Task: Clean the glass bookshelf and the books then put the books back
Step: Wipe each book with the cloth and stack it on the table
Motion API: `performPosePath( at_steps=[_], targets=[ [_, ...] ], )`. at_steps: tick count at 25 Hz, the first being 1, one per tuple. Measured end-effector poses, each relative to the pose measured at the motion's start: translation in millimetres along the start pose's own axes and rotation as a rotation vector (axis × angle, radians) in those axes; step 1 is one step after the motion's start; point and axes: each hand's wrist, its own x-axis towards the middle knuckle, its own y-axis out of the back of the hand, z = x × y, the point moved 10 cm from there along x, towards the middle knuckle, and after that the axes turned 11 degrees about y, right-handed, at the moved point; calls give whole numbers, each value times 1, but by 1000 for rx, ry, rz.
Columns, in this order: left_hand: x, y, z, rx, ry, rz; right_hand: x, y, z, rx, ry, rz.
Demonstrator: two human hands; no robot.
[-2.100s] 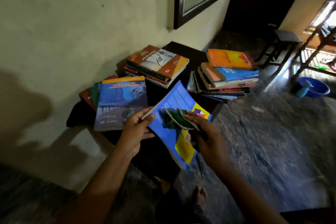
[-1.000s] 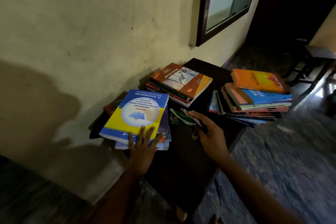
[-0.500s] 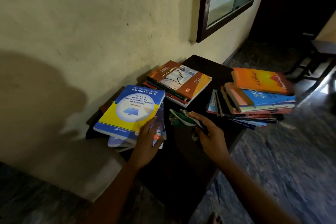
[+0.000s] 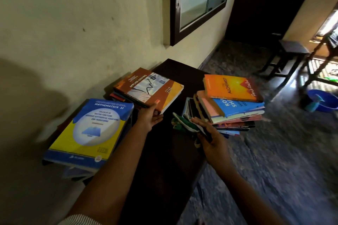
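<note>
- Far left: the Mathematics II book [image 4: 91,129] is lying face up on top of the left pile, against the wall. No hand is touching it.
- Left of centre: your left hand [image 4: 149,118] is grasping the near corner of the Applied Costing book [image 4: 146,87]. The thumb is lying on the cover and the fingers [image 4: 158,116] are curling under the edge.
- That book is resting on top of the middle pile, directly beyond your left hand. Its long axis is running slantwise, from the wall side toward the right stack, so you are holding it at one end only.
- Judgement: the far end is likely to sag when you lift it. Taking it toward you along that slant is looking like the safer move. The left hand is plainly the nearer one.
- Centre: a bare strip of the dark table [image 4: 164,160] is lying between your two forearms, giving room to bring the book down for wiping.
- Right of centre: your right hand [image 4: 212,142] is clutching the green and white cloth [image 4: 182,124]. Its fingers [image 4: 199,121] are closing over the fabric, near the Applied Costing book but apart from it.
- Right: The Alchemist [image 4: 232,87] is sitting on top of the right stack, just beyond the right hand's fingertips. Whether they are touching the lower books, I cannot tell.
</note>
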Motion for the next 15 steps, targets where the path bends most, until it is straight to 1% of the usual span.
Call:
performPosePath(
  at_steps=[3, 4, 6, 7, 9, 10, 12, 15],
  targets=[
    [5, -1, 4, 111, -75, 102, 8, 2, 4, -23, 1, 0],
    [7, 3, 6, 115, -101, 130, 11, 1, 3, -32, 8, -2],
    [9, 8, 6, 40, -140, 151, 14, -3, 6, -40, 13, -4],
    [8, 7, 2, -33, -123, 122, 15, -6, 7, -37, 11, -12],
    [1, -4, -11, -181, -38, 14, 13, -9, 7, -22, 10, -11],
    [-5, -11, -16, -206, 2, -25, 12, -8, 5, -13, 13, -1],
    [-13, -22, -20, -184, 46, -52, 7, -5, -1, -3, 16, 10],
    [-8, -24, -16, -169, 40, -52, -3, 1, -7, -37, 31, 32]
  ],
)
